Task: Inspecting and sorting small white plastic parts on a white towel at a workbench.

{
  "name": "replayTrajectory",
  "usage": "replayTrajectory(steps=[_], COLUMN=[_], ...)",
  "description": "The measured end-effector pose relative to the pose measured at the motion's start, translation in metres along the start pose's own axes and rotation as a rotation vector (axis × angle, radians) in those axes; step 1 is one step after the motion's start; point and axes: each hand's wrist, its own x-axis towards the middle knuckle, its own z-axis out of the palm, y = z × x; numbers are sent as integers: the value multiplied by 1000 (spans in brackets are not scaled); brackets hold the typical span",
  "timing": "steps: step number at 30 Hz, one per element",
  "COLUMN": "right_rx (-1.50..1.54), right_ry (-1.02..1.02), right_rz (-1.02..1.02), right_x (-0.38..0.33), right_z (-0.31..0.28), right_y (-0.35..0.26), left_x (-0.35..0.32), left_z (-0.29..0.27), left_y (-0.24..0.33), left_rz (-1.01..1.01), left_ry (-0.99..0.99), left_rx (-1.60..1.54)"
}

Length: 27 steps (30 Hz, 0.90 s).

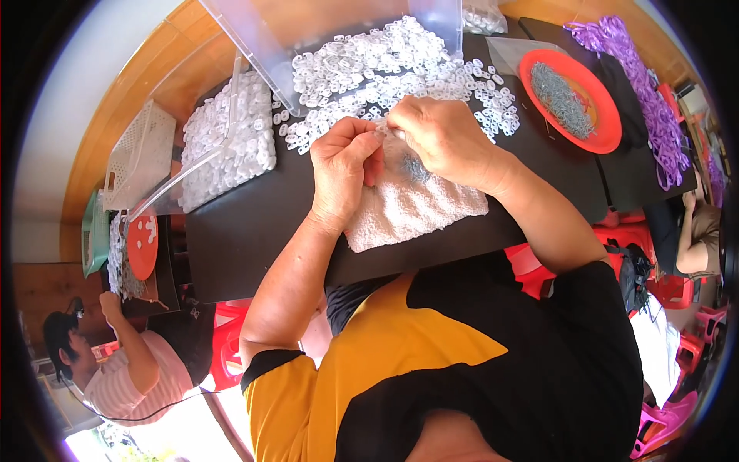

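My left hand [345, 165] and my right hand [450, 142] meet above a pale towel [416, 212] at the table's near side. Thumb and fingers of both hands are pinched together, with the fingertips close to each other. Something small and whitish shows at the right fingertips, but my fingers cover most of it. On the towel, under my right hand, lies a small heap of thin grey metal pieces [416, 169]. Just beyond my hands spreads a pile of small white oval plastic pieces [369, 65] with holes in them, partly inside a clear tipped bin [258, 58].
A red plate [610, 131] of grey metal pieces stands at the far right, near purple ribbons [662, 131]. On the left are a clear container of white pieces [229, 138] and a white basket [141, 158]. Another person [138, 358] sits at the left.
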Motion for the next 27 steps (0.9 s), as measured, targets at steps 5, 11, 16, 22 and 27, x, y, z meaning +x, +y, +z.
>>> replayTrajectory(steps=[5, 11, 16, 22, 27], right_rx=[28, 68, 58, 47, 33], right_ry=[35, 6, 5, 31, -6], right_rz=[6, 84, 91, 77, 52], right_x=[-2, -5, -4, -7, -4], right_z=[3, 5, 8, 12, 12], right_y=[-1, 0, 2, 5, 3], left_x=[-2, 1, 4, 2, 2], left_z=[-1, -2, -6, -1, -3], left_y=[1, 1, 1, 2, 1], left_rz=[25, 89, 72, -10, -67], left_ry=[-24, 3, -45, -67, -23], left_rx=[70, 175, 215, 231, 185])
